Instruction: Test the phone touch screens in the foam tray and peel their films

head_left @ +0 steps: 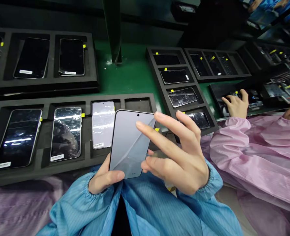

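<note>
A smartphone point(132, 144) with a lit pale grey screen is in my left hand point(108, 177), tilted, its thumb pressed on the lower left corner. A slanting streak crosses the screen. My right hand point(181, 154) is over the phone's right side with fingers spread. One fingertip is at the upper part of the screen, touching or just above it; the thumb is by the lower right edge. Just behind is a black foam tray point(86, 131) holding another lit phone point(103, 124), a dark phone point(66, 134) and a further dark phone point(19, 137), with yellow tabs and white labels.
Another foam tray point(53, 59) with dark phones lies at the back left. On the right, a tray point(157, 77) holds several phones, beside a farther tray point(217, 64). A green post point(112, 29) rises from the green bench point(125, 72). A co-worker's hand point(237, 103) and pink sleeve are at right.
</note>
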### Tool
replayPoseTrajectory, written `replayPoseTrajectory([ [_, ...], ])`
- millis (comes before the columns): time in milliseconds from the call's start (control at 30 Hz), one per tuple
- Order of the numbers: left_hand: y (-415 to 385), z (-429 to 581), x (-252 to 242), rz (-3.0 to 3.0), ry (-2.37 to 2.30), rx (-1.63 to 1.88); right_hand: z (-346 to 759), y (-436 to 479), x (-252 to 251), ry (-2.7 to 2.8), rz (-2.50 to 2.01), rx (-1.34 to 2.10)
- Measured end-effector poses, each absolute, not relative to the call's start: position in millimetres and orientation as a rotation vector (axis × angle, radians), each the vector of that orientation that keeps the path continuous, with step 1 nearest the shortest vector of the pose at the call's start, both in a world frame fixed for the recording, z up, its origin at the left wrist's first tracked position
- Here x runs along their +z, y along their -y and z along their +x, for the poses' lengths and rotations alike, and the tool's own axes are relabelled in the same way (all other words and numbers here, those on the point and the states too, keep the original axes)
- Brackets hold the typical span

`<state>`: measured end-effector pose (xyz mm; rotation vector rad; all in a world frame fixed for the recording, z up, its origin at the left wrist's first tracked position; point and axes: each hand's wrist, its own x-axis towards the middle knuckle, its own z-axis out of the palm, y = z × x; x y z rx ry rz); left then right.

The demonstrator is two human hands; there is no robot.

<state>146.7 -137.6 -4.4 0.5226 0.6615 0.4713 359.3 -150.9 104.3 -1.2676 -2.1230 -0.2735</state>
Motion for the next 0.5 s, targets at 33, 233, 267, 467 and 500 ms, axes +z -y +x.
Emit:
replayPoseTrajectory([
  [33, 137.4, 147.6, -2.8, 0.526, -0.689, 0.474, 359.8, 150.1, 104.3, 2.134, -1.262, -0.275],
  [233, 136.6, 147.5, 3.5, 0.517, -0.785, 0.476, 359.6, 151.2, 106.6, 2.187, -1.246, -0.189],
  [267, 136.4, 146.8, 3.5, 0.517, -0.794, 0.472, 358.7, 150.6, 105.5, 2.177, -1.232, -0.169],
  [467, 132.7, 145.6, 6.0, 0.514, -0.782, 0.44, 352.2, 143.9, 85.5, 1.943, -1.034, -0.221],
  [500, 132.0, 146.0, 7.0, 0.507, -0.772, 0.436, 351.6, 143.6, 82.4, 1.894, -1.015, -0.217],
])
